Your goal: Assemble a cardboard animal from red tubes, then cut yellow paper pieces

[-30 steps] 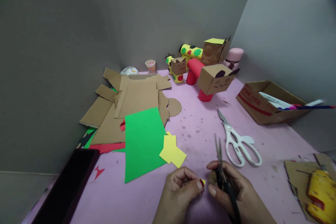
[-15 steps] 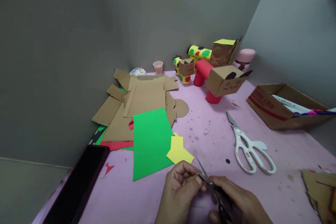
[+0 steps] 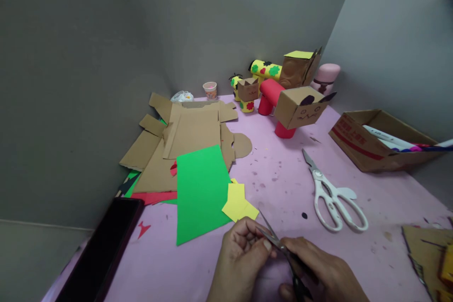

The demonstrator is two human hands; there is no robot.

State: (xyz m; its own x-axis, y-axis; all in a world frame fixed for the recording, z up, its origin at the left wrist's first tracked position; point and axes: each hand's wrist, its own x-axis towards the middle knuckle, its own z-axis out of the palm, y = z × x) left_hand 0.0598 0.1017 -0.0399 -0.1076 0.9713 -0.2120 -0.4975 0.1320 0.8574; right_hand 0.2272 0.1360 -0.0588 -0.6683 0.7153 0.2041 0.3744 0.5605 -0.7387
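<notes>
My right hand (image 3: 320,264) grips a pair of black-handled scissors (image 3: 281,247) at the front of the table, blades pointing up and left and spread a little. Beside the blades, my left hand (image 3: 244,255) is closed with thumb and fingertips pinched together; whatever it holds is too small or hidden to make out. Just beyond my hands lie yellow paper pieces (image 3: 236,198), touching the edge of a green sheet (image 3: 201,193). To the right, white-handled scissors (image 3: 334,198) rest on the pink tabletop (image 3: 279,179).
Flattened cardboard (image 3: 193,132) lies behind the green sheet. A black phone (image 3: 102,245) is at left. A red cardboard animal (image 3: 297,108) stands at the back, near a box of markers (image 3: 368,148). More cardboard (image 3: 424,250) is at front right.
The scissor blades have spread slightly wider near my left fingertips. Both hands keep nearly the same place, and the whole view has shifted slightly.
</notes>
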